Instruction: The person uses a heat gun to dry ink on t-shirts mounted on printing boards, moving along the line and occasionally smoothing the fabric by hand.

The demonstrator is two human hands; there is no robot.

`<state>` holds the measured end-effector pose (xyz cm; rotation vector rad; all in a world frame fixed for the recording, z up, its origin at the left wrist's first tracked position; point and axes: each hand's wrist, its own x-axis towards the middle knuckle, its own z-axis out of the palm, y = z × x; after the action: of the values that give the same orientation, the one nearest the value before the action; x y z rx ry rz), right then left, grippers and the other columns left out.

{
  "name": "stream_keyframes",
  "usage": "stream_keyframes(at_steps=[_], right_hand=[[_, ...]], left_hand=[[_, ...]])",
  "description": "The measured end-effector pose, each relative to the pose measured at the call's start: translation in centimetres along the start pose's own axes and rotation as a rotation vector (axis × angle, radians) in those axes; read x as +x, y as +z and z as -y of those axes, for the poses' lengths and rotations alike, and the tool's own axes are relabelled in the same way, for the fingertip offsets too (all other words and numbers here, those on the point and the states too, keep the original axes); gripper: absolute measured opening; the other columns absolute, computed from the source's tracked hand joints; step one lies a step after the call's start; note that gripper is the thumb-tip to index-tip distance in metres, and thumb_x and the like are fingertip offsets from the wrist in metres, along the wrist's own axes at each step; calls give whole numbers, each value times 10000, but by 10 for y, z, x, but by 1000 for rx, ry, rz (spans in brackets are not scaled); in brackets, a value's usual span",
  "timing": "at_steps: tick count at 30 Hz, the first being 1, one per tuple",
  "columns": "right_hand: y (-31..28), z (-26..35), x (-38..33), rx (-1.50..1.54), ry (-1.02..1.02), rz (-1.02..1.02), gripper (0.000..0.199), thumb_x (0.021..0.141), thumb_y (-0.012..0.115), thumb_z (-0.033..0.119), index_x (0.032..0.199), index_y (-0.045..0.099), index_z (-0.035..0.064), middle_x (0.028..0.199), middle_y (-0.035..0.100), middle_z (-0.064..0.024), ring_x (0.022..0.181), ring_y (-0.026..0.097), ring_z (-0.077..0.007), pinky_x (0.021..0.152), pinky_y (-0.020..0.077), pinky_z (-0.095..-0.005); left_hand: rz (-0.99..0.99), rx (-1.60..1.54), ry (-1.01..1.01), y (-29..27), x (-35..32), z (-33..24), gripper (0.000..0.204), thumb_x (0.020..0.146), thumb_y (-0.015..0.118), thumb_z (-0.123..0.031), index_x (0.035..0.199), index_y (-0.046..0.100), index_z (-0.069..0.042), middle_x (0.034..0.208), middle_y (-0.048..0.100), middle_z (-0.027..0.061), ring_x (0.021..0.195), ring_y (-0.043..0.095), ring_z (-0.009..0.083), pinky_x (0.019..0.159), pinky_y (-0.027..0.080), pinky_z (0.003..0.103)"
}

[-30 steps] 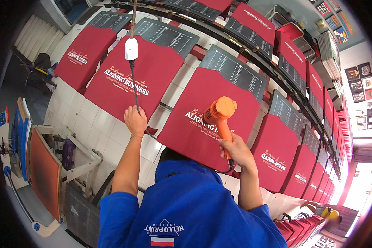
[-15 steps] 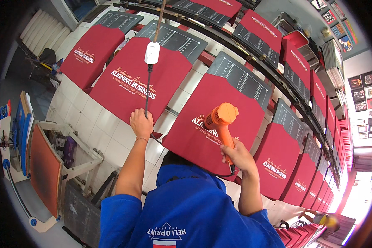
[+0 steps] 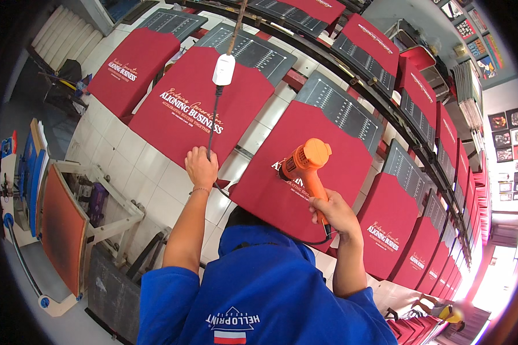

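Heat gun (image 3: 305,164), orange with a round rear housing, sits at about eleven o'clock from the right hand (image 3: 335,213), which is clenched around its grip; the black nozzle points toward nine o'clock, just above the printed lettering on a red shirt (image 3: 305,195) stretched over a platen. A black cord trails from the base of the grip at about six o'clock of the right hand. The left hand (image 3: 201,168) is closed around a black cable (image 3: 213,123) that runs up toward twelve o'clock to a white plug block (image 3: 224,69), hanging from a line above. Behind that cable lies a second red shirt (image 3: 198,109) with white and gold print, at twelve o'clock from the left hand. More red shirts on platens curve away toward three o'clock along a dark rail (image 3: 385,109). At nine o'clock stands an orange-meshed printing screen (image 3: 63,227) in a pale frame over the white tiled floor (image 3: 132,172). Both forearms rise from blue sleeves (image 3: 259,293) at six o'clock.
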<state>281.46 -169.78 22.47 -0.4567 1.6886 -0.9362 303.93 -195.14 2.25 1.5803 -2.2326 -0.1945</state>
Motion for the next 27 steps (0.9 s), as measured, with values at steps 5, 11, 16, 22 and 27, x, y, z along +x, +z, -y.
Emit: stream_keyframes(at_steps=[5, 11, 16, 22, 27], right_hand=[[0, -5, 4, -54, -12, 23, 224, 943, 604, 191, 1050, 541, 4, 766, 588, -30, 590, 607, -115, 547, 496, -263], [7, -2, 9, -64, -58, -14, 213, 944, 607, 196, 1017, 544, 6, 761, 598, -40, 583, 611, -120, 530, 495, -267], [6, 0, 13, -47, -17, 17, 221, 948, 607, 206, 1002, 541, 2, 761, 591, -40, 584, 613, -122, 537, 504, -266], [6, 3, 15, -51, -9, 19, 220, 949, 610, 207, 990, 543, 1, 761, 589, -39, 589, 615, -120, 539, 506, -266], [6, 4, 19, -65, -24, 65, 220, 949, 610, 207, 992, 545, 2, 763, 592, -38, 590, 613, -120, 539, 504, -264]], left_hand=[[-6, -20, 12, -2, 1, -1, 212, 902, 571, -239, 847, 640, -46, 882, 594, 119, 913, 567, 323, 825, 432, 464], [10, 8, -6, -2, 1, 0, 218, 884, 585, -251, 874, 661, -47, 905, 604, 103, 926, 569, 295, 837, 437, 438], [2, 8, 0, -1, 1, 0, 220, 879, 592, -255, 872, 660, -46, 907, 603, 103, 928, 568, 300, 840, 435, 444], [13, -5, -7, -1, 1, 0, 225, 894, 578, -258, 864, 651, -47, 908, 599, 109, 934, 566, 309, 835, 432, 454], [10, 1, 2, -2, 1, 0, 222, 901, 572, -251, 868, 649, -46, 903, 597, 112, 931, 567, 312, 831, 431, 457]])
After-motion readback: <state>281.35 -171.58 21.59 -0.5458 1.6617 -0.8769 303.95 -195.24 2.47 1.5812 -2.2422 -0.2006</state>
